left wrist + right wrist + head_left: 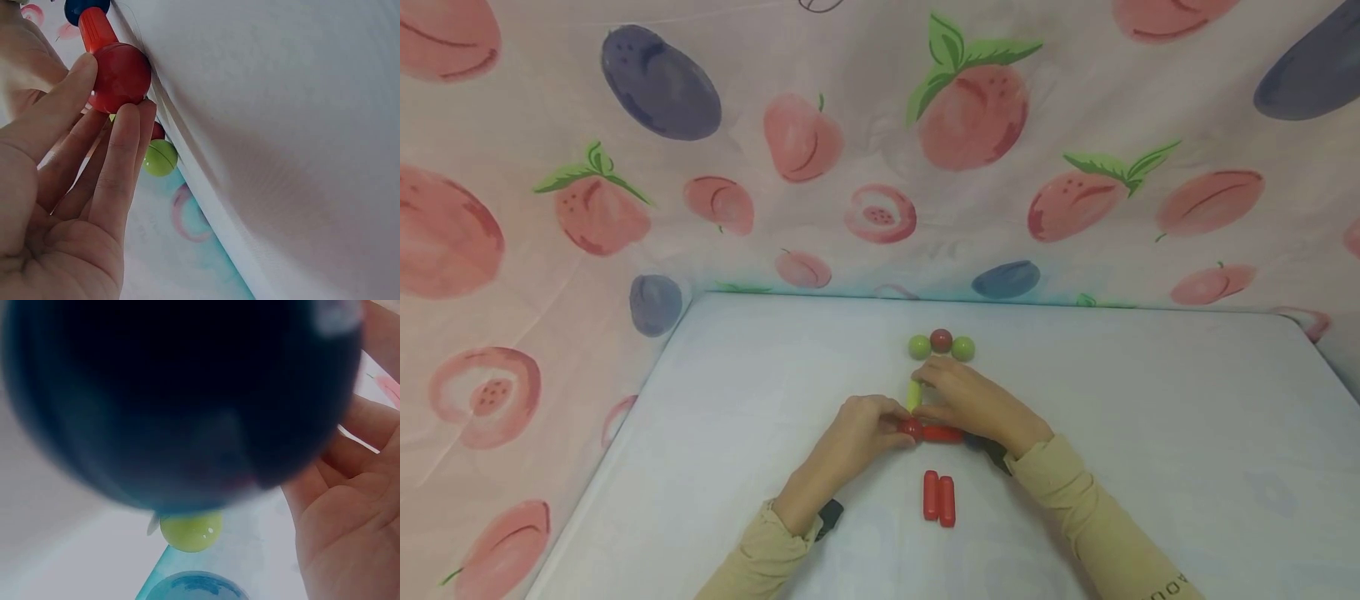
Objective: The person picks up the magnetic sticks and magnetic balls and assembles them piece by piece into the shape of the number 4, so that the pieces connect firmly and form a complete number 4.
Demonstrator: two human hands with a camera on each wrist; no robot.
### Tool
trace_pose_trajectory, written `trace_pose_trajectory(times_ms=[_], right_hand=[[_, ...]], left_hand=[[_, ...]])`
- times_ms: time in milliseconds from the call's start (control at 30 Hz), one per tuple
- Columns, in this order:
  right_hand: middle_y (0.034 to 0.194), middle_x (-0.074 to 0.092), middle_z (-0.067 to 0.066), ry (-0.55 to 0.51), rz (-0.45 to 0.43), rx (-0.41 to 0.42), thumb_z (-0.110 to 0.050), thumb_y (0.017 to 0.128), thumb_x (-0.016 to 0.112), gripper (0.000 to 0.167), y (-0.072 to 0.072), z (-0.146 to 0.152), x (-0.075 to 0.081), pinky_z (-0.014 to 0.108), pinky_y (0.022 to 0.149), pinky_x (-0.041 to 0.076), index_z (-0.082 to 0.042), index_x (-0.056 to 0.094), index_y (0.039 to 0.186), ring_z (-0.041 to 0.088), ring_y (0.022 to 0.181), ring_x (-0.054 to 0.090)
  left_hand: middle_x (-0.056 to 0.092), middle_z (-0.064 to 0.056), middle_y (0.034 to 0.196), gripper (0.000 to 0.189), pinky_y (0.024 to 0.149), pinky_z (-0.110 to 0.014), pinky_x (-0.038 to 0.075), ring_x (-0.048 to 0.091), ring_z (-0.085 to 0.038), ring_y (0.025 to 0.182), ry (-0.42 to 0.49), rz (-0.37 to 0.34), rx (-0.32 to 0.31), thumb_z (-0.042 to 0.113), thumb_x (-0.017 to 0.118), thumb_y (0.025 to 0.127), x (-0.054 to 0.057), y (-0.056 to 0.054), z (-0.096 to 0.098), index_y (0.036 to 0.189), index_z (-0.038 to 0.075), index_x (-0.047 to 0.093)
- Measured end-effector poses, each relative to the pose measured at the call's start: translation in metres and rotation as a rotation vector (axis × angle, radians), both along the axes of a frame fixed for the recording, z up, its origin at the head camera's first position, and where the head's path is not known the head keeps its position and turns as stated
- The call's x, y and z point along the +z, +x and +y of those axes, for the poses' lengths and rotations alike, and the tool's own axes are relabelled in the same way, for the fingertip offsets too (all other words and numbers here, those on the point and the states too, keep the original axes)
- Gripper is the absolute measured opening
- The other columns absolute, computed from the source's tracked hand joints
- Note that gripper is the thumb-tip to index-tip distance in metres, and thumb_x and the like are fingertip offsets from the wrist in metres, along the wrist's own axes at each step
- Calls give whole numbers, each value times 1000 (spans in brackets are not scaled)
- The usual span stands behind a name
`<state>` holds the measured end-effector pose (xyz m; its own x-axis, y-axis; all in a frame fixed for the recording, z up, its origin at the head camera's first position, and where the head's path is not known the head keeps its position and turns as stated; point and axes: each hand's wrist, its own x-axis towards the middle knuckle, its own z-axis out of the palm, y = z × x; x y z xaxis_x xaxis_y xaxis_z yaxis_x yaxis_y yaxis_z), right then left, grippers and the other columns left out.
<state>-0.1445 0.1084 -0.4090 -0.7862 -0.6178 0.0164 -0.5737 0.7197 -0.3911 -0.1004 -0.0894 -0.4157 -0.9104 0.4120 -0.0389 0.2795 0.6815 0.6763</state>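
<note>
red ball (912, 429) on the white table (760, 367), clamped between left hand (859, 429) thumb and fingers. i see right hand (964, 402) pinching yellow-green rod (913, 396) just beyond it. red rod (942, 435) runs from red ball to blue ball (973, 442). two more red rods (931, 496) side by side, nearer.

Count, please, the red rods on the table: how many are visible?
3. One red rod runs from the red ball in the left hand; nearer the person, a left rod and a right rod lie side by side. More may be hidden.
</note>
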Motion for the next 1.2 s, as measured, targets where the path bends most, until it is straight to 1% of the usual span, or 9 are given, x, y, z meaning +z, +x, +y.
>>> trace_pose_trajectory(times_ms=[100, 167, 367, 533, 800, 933, 1200], right_hand=[[124, 65, 7, -7, -1, 3, -23, 84, 81, 48, 0, 1, 0, 36, 101, 51, -4, 65, 125, 21, 119, 59], [124, 65, 8, -5, 14, 10, -24, 84, 81, 49, 0, 2, -1, 37, 101, 51, -4, 64, 125, 22, 119, 58], [122, 64, 6, -4, 46, 12, -25, 84, 80, 48, 1, 6, -3, 37, 100, 52, -5, 64, 125, 21, 115, 60], [121, 64, 7, -21, 55, 12, -27, 86, 78, 48, 3, 9, -1, 38, 98, 53, -4, 64, 125, 21, 113, 61], [119, 64, 8, -48, 82, 26, -27, 87, 77, 47, 12, 18, 4, 37, 98, 53, -3, 64, 124, 21, 111, 61], [120, 64, 7, -43, 78, 19, -27, 87, 77, 47, 17, 21, 7, 38, 99, 52, -4, 64, 125, 21, 113, 60], [123, 64, 6, -46, 16, 5, -29, 85, 79, 51, 28, 25, 14, 38, 99, 52, -6, 63, 127, 21, 116, 60]], left_hand=[[76, 0, 97, 27, 82, -24, 56, 68, -7, 87, -1, 4, 1, 19, 82, 82, 0, 0, 0, 106, 9, 76], [76, 0, 96, 27, 80, -23, 56, 68, -7, 86, 3, 11, -3, 19, 82, 82, 0, 0, 0, 106, 9, 76], [75, -1, 94, 26, 77, -22, 56, 68, -7, 83, 21, 29, -18, 17, 81, 82, -1, 1, 0, 104, 7, 75], [75, 0, 95, 27, 79, -22, 56, 68, -6, 84, 16, 17, -12, 19, 81, 82, -1, 0, -1, 106, 9, 75], [75, 2, 96, 27, 80, -23, 56, 68, -6, 86, 12, -10, -9, 20, 81, 82, 1, 0, -1, 107, 11, 75], [75, 2, 95, 26, 80, -23, 56, 68, -6, 86, 18, -12, -11, 19, 81, 82, 1, 0, -1, 106, 11, 75], [75, 2, 95, 25, 80, -22, 56, 68, -6, 84, 30, -5, -14, 18, 82, 81, 0, 1, -1, 105, 11, 75]])
